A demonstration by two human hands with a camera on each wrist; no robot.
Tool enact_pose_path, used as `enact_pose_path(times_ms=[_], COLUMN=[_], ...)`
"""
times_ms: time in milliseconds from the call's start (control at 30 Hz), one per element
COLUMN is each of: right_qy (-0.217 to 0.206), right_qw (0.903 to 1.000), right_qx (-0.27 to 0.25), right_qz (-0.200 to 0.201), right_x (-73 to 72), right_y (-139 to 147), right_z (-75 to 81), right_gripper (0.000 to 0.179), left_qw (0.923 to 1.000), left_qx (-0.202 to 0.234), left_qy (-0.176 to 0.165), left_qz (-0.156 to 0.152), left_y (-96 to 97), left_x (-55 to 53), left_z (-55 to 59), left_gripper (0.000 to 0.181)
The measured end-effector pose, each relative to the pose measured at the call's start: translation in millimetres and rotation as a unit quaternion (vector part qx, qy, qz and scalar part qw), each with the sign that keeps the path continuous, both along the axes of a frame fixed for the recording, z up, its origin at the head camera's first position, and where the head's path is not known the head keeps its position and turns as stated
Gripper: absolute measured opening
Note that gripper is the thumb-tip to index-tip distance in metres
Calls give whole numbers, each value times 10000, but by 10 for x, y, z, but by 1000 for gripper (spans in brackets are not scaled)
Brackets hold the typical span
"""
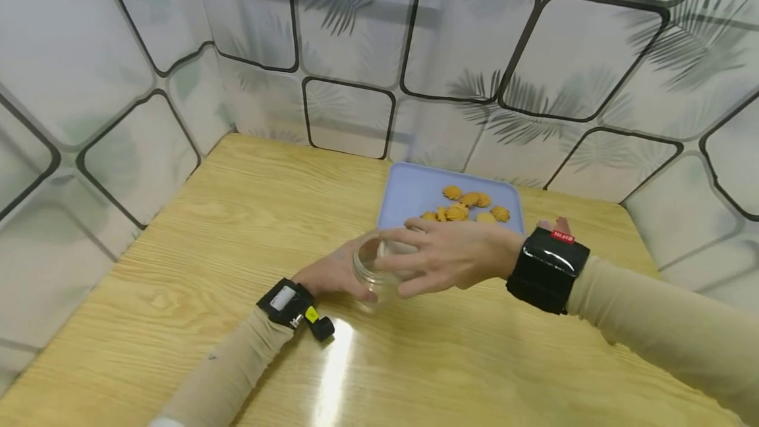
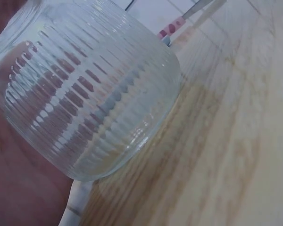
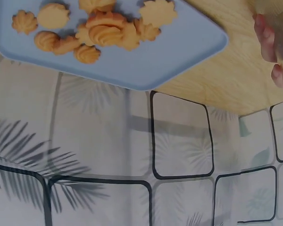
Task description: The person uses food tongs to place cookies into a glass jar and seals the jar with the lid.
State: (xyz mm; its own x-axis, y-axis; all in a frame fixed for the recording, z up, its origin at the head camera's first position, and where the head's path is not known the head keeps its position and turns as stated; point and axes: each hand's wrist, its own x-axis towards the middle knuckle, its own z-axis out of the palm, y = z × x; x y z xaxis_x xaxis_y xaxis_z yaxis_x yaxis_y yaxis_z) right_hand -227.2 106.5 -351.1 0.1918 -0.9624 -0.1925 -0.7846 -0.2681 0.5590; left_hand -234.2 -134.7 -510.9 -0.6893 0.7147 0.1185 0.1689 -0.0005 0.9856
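In the head view a clear glass jar (image 1: 379, 294) stands between both hands, its round mouth facing up and left. My left hand (image 1: 335, 273) grips it from the left, with the thumb low on the near side. The left wrist view shows the jar's ribbed wall (image 2: 94, 89) close over the wood, with the left palm (image 2: 23, 174) against it. From the right, my right hand (image 1: 450, 254) reaches to the jar, fingers spread and their tips at the rim. Pale, see-through material shows between those fingers; I cannot tell whether they hold it.
Behind the hands lies a blue tray (image 1: 409, 193) with several swirled golden cookies (image 1: 456, 211). A utensil with a pink spotted handle (image 2: 172, 28) lies beyond the jar. Patterned curtains (image 1: 356, 38) border the wooden table (image 1: 237, 216) at the back and sides.
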Motion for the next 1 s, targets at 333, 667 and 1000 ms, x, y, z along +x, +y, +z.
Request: enact_pose_path(times_ms=[333, 667, 1000], right_qy=[-868, -2043, -2171], right_qw=[9889, 9498, 8979], right_qx=[-654, -1725, -2437], right_qz=[-1008, -1624, -2952], right_x=[123, 290, 511], right_y=[145, 339, 671], right_z=[-92, -325, -580], right_gripper=[54, 61, 67], left_qw=[9992, 9978, 9977], left_qx=[268, 390, 382], left_qy=[276, 515, 555], left_qz=[-48, -130, -106], left_y=[-87, -89, 27], left_x=[-33, -53, -59], left_z=[-9, -10, -14], left_gripper=[92, 91, 94])
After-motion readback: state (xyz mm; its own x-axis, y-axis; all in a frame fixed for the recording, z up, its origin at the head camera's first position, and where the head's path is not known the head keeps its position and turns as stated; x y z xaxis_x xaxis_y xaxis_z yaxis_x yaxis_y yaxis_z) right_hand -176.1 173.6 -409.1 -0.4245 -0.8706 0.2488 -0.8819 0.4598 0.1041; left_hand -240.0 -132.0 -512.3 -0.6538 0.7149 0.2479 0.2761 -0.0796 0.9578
